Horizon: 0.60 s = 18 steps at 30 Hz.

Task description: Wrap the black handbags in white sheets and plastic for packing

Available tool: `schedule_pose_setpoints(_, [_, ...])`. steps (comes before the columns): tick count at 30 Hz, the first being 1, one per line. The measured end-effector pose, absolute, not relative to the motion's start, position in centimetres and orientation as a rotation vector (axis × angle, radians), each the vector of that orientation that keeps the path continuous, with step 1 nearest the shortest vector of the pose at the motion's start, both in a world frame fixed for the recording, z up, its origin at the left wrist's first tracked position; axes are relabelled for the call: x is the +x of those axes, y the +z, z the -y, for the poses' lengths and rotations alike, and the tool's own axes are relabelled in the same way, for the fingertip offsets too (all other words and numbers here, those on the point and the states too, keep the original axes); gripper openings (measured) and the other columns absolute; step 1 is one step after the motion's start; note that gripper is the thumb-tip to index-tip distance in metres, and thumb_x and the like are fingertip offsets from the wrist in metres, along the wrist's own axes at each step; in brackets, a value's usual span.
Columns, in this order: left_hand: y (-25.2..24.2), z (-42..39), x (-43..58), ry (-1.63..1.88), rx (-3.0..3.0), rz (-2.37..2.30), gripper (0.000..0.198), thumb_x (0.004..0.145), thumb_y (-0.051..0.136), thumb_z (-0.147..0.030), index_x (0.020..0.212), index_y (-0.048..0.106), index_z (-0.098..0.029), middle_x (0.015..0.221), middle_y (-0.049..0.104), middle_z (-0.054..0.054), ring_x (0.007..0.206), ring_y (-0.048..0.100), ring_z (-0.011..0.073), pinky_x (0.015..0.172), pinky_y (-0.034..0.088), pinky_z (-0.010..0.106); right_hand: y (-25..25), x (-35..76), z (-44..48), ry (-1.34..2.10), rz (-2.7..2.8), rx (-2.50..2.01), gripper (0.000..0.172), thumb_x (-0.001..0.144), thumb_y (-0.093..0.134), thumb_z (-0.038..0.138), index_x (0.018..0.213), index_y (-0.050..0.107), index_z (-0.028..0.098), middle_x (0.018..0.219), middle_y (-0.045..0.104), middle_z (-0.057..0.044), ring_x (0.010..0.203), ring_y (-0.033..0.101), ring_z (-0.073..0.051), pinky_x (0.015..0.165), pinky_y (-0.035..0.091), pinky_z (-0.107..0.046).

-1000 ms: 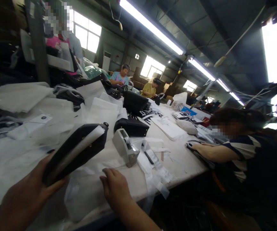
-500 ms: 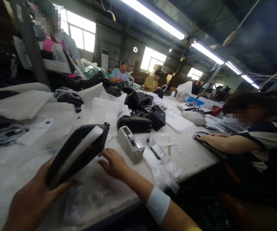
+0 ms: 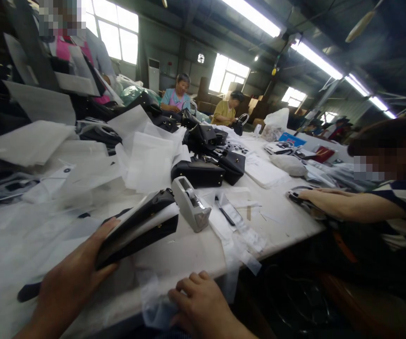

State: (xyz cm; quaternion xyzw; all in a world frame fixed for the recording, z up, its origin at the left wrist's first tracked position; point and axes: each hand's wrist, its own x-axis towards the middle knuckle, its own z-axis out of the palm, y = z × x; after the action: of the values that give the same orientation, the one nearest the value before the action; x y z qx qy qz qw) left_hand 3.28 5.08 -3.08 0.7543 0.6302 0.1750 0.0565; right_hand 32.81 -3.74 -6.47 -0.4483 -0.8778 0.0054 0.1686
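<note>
My left hand [image 3: 74, 270] is wrapped round a black handbag [image 3: 139, 223], which it holds tilted above the table. White padding shows along the bag's opening, and small gold-coloured studs dot its side. At the front edge of the table, my right hand [image 3: 203, 301] is closed with its fingers curled over a clear plastic bag [image 3: 155, 299] that hangs over the edge. Part of the plastic is hidden behind the fingers. A grey tape dispenser [image 3: 192, 207] stands just beyond the handbag.
Black handbags [image 3: 197, 173] and white sheets [image 3: 149, 160] are piled across the table [image 3: 280, 226]. Plastic strips and a black-handled tool [image 3: 225, 211] lie right of the dispenser. A co-worker's arm [image 3: 347, 205] reaches in at the right; other people work farther back.
My left hand has moved right and tipped the handbag flatter, towards the dispenser. My right hand has come back from beside the handbag to the table edge, and the clear plastic has shifted right.
</note>
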Motion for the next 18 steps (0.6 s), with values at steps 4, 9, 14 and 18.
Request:
schedule_pose_setpoints(4, [-2.0,-5.1,4.3,0.565,2.274,-1.994,0.062,0.101,0.048,-0.036,0.159,0.026,-0.035,0.153,0.056,0.004,0.121,0.069,0.0289,0.084,0.057,0.034,-5.2,31.0,3.1,0.259,2.323,-1.266,0.023,0.102,0.060,0.039,0.118,0.067,0.026,0.103,0.075,-0.004,0.088,0.067,-0.022,0.077,0.051,-0.036])
schedule_pose_setpoints(9, [-0.8,-5.4,4.7,0.565,2.243,-2.011,0.058,0.103,0.046,-0.037,0.158,0.029,-0.031,0.150,0.059,0.007,0.120,0.069,0.0313,0.085,0.058,0.037,-7.9,27.7,-2.5,0.332,2.485,-1.093,0.048,0.099,0.065,0.046,0.135,0.061,0.014,0.140,0.064,-0.013,0.131,0.056,-0.028,0.113,0.045,-0.040])
schedule_pose_setpoints(14, [-3.8,-6.0,3.5,0.570,2.415,-1.834,0.072,0.094,0.057,-0.026,0.160,0.028,-0.032,0.158,0.051,0.006,0.123,0.067,0.0314,0.096,0.058,0.038,-9.4,26.3,-7.0,0.437,2.441,-1.193,0.049,0.095,0.070,0.034,0.141,0.059,0.021,0.146,0.060,-0.010,0.141,0.048,-0.031,0.121,0.036,-0.049])
schedule_pose_setpoints(18, [-7.4,-6.0,2.5,0.687,2.651,-1.573,0.090,0.081,0.061,-0.017,0.162,0.025,-0.031,0.165,0.039,0.004,0.136,0.057,0.0329,0.112,0.050,0.046,-9.0,27.3,-6.4,0.417,2.345,-1.332,0.051,0.089,0.067,0.016,0.140,0.061,0.021,0.137,0.065,-0.011,0.132,0.055,-0.036,0.112,0.046,-0.053])
